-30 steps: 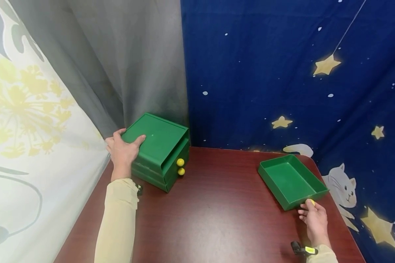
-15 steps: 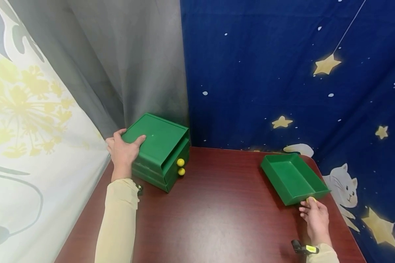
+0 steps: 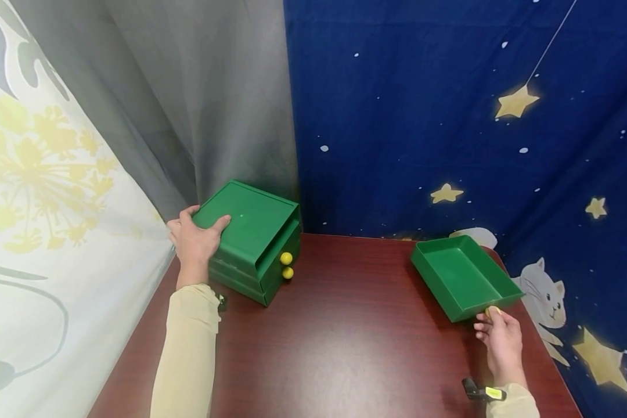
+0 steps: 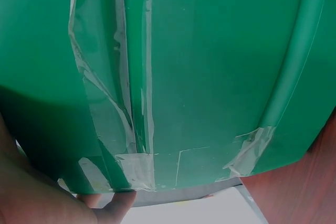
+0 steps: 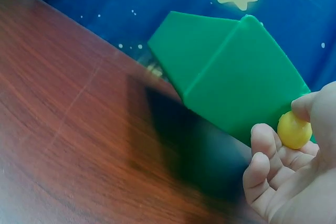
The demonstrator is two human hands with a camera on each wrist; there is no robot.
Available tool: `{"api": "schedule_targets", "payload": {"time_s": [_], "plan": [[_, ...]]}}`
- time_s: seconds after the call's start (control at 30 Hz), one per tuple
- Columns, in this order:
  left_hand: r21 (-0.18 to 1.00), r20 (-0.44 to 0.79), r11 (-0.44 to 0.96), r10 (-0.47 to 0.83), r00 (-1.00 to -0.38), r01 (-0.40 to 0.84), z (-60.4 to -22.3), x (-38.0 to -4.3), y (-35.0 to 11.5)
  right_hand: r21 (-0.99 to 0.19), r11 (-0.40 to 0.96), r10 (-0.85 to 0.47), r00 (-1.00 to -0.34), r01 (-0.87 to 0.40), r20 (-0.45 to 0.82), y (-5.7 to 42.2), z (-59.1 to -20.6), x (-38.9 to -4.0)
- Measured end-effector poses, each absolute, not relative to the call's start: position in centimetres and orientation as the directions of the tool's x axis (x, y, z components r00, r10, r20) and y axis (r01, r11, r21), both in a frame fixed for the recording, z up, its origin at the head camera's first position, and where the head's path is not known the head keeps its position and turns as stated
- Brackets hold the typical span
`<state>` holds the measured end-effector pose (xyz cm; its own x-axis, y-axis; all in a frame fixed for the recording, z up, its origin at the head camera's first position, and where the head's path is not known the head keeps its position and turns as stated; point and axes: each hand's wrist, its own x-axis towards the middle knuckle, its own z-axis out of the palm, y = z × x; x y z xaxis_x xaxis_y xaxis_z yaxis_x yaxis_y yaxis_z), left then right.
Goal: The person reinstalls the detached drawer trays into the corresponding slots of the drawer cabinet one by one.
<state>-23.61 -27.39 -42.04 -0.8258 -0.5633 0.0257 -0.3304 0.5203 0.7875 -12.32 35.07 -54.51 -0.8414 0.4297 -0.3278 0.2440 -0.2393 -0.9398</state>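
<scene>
1. Head view: At the left of the table (image 3: 345, 331), the left hand (image 3: 194, 244) grips the left edge of a green cabinet (image 3: 242, 223), thumb lying on top and fingers over the side; I take that as a way of steadying the box. Its front, with two yellow knobs (image 3: 287, 258), is turned to the right, and the opening (image 3: 278, 241) above them shows no drawer front. Well apart, near the table's right edge, the right hand (image 3: 503, 339) holds a green drawer (image 3: 464, 278) by its front, hollow side up, perhaps because that is the end facing the person. Only from here do I see both hands and the drawer's inside.

2. Left wrist view: Strips of clear tape (image 4: 139, 171) run along the cabinet's side, hard to make out from above; they perhaps bind its parts, a fair reason for support by hand. The drawer is out of sight here.

3. Right wrist view: The pinch is on a round yellow handle (image 5: 294, 131), largely covered in the head view. A dark shadow (image 5: 184, 140) beneath the drawer suggests it is raised off the table, which I cannot judge from above.
</scene>
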Motion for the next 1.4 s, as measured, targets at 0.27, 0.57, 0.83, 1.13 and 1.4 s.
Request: {"api": "schedule_targets", "payload": {"time_s": [0.27,0.57,0.83,1.13,1.4], "plan": [[0.787,0.033,0.522,-0.568,-0.822,-0.329,-42.1,-23.6,-27.5,-0.951,-0.238,0.398,-0.874,0.196,-0.28,34.4,-53.8,-12.4],[0.782,0.031,0.526,-0.569,-0.822,-0.334,-42.1,-23.6,-27.3,-0.955,-0.204,0.478,-0.829,0.217,-0.29,33.4,-53.5,-13.1],[0.782,0.032,0.525,-0.572,-0.82,-0.336,-42.2,-23.6,-27.4,-0.953,-0.233,0.492,-0.822,0.194,-0.287,32.2,-53.6,-13.5],[0.787,0.049,0.525,-0.578,-0.815,-0.325,-42.2,-23.8,-27.2,-0.958,-0.239,0.509,-0.82,0.157,-0.261,31.6,-53.5,-14.0],[0.786,0.04,0.522,-0.578,-0.815,-0.331,-42.2,-23.7,-27.3,-0.967,-0.227,0.516,-0.828,0.118,-0.222,31.1,-52.9,-14.4]]}}
